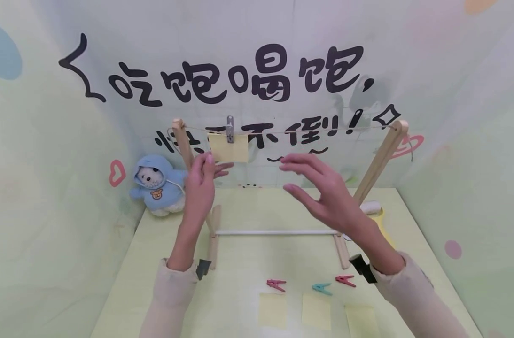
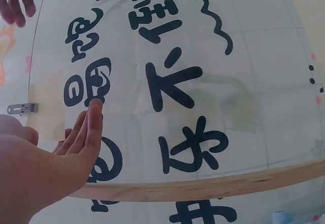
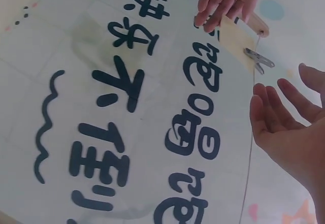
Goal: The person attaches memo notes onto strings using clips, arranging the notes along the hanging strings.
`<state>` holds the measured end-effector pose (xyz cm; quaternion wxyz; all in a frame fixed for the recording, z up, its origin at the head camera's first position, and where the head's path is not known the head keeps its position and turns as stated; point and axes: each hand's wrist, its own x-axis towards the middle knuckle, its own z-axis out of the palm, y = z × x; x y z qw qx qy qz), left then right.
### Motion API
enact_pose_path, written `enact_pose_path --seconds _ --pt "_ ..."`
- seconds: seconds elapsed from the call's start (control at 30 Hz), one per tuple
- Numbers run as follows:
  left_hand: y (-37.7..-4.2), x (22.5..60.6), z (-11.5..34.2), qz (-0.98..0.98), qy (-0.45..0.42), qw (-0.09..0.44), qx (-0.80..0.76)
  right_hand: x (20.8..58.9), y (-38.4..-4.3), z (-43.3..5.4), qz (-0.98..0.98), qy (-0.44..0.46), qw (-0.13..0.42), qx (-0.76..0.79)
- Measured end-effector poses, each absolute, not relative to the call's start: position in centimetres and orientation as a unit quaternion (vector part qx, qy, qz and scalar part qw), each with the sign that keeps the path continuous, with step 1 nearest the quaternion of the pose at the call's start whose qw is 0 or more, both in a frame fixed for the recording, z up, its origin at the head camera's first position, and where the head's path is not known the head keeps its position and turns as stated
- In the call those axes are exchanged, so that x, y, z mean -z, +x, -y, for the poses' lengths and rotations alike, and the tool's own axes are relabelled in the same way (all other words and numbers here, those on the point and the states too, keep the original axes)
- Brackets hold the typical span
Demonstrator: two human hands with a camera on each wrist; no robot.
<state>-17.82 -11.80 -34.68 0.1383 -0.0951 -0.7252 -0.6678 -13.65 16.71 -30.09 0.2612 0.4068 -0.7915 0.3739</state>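
A pale yellow paper note (image 1: 233, 149) hangs from the string of a wooden frame, held at its top edge by a grey clothespin (image 1: 229, 129). My left hand (image 1: 201, 185) is at the note's lower left corner, its fingers extended and overlapping that edge in the right wrist view. No object shows in its grasp in the left wrist view, where the fingers are fairly straight. To the right of the note my right hand (image 1: 330, 192) hovers in the air, thumb and fingers spread apart and holding nothing.
On the table lie a pink clothespin (image 1: 276, 284), a teal clothespin (image 1: 322, 288) and a red clothespin (image 1: 345, 280), with yellow notes (image 1: 272, 310) below them. The frame's wooden post (image 1: 379, 162) slants at right. A plush toy (image 1: 157, 185) sits behind at left; a white roll (image 1: 370, 207) lies at right.
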Motion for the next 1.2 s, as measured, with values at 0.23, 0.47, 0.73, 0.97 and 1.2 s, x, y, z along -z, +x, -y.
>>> enact_pose_path --seconds 0.23,0.47,0.73,0.97,1.2 --pt "-14.8 41.0 11.9 0.765 -0.085 0.084 0.633 36.3 -11.1 -20.1 0.831 0.349 0.214 -0.377" --pt "-9.4 49.9 10.0 0.833 -0.085 -0.013 0.546 41.3 -8.7 -21.9 0.849 0.304 0.198 -0.384" --pt "-4.5 58.2 7.5 0.896 -0.151 -0.054 0.414 46.2 -7.0 -21.9 0.843 0.309 0.194 -0.396" --pt "-2.3 58.4 6.3 0.922 -0.137 -0.113 0.343 52.6 -5.2 -19.9 0.877 0.283 0.135 -0.365" --pt "-2.0 59.0 6.1 0.934 -0.159 -0.076 0.31 58.2 -3.9 -16.8 0.918 0.237 0.029 -0.316"
